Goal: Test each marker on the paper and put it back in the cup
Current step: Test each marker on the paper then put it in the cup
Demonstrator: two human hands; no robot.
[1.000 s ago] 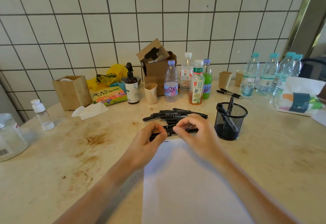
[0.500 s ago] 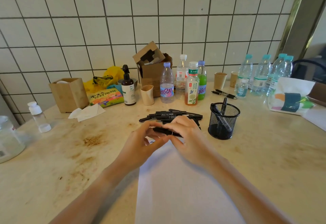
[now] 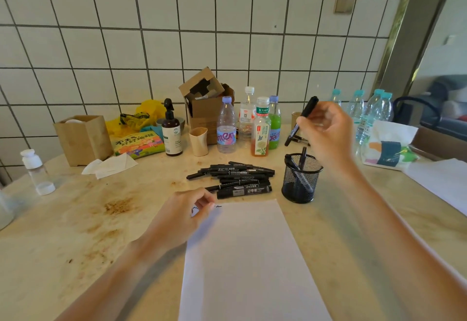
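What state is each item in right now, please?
Right hand: grips a marker, raised above the cup.
Left hand: rests on the paper's top corner.
Cup: upright, markers inside.
Paper: flat, small scribble at top.
Marker pile: lying capped on table.

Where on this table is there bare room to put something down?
Bare tabletop lies left of the paper, below the tissue. More lies right of the mesh cup, before the printed bag. It is crowded along the wall, around the bottles and the marker pile.
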